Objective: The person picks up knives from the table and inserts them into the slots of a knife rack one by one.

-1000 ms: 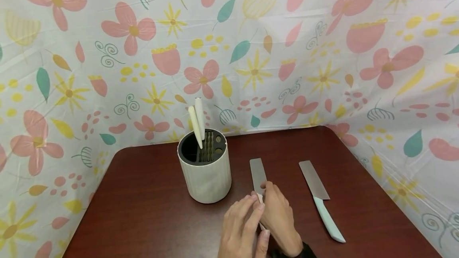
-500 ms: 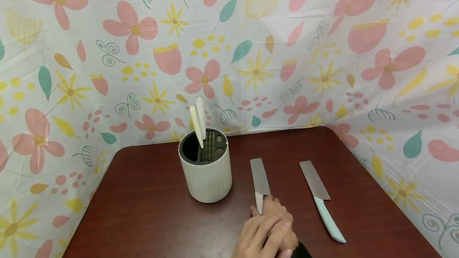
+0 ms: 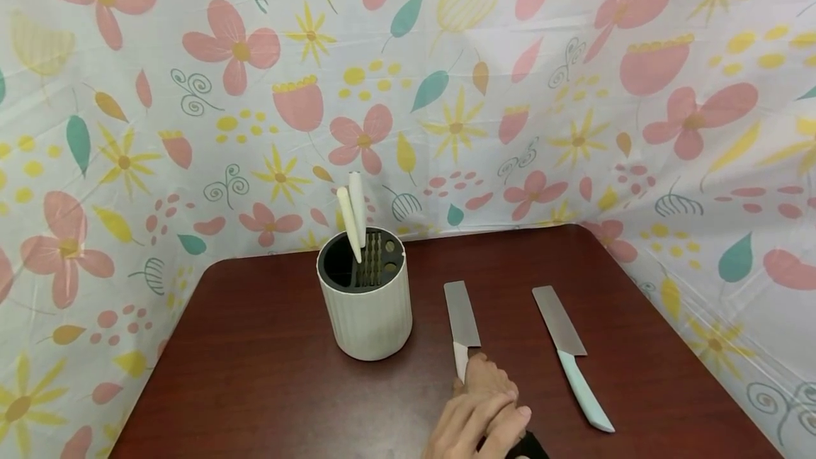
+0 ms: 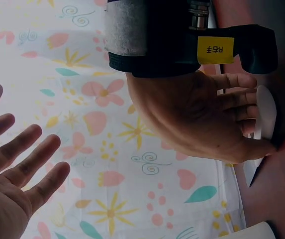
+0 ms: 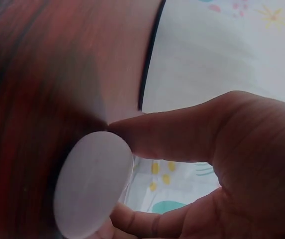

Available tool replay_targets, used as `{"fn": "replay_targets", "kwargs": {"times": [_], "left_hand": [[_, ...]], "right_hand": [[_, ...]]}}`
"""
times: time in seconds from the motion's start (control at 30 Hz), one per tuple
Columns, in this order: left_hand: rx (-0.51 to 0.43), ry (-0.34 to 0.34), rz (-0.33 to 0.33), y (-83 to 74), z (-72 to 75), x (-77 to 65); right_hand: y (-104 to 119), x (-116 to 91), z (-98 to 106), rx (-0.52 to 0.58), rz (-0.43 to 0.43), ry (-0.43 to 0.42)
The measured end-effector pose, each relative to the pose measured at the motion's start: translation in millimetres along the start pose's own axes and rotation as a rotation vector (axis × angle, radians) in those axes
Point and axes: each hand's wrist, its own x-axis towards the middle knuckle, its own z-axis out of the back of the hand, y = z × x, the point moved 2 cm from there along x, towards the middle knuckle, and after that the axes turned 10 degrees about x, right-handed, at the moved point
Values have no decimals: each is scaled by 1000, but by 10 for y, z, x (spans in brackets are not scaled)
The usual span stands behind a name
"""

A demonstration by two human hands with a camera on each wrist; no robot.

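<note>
A broad-bladed kitchen knife [image 3: 462,314] with a pale handle lies on the dark red table, its blade pointing away. My right hand [image 3: 489,377] grips that handle, thumb on one side and fingers on the other. In the right wrist view the rounded handle end [image 5: 95,181] shows between thumb and fingers. My left hand [image 3: 472,427] overlaps the right hand in the head view; in the left wrist view the left hand [image 4: 13,184] is apart from it, fingers straight and spread, holding nothing. Part of the knife handle is hidden by the right hand.
To the right lies a second kitchen knife [image 3: 576,381] with a pale mint handle. A white ribbed knife holder [image 3: 370,328] with a black slotted top stands to the left, two white handles [image 3: 353,214] sticking up from it. A flowered cloth [image 3: 408,91] hangs behind the table [image 3: 268,367].
The right hand has moved back from the blade end of the handle to its rear, uncovering the blade and front of the handle. The left hand has moved right and nearer.
</note>
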Motion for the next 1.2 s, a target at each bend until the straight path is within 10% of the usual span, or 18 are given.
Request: {"fn": "replay_targets", "kwargs": {"times": [0.73,1.2], "left_hand": [[94,-35,-111,201,27,166],[76,106,66,371,94,158]], "right_hand": [[84,-166,317,216,80,-93],[164,-269,602,196,123,-244]]}}
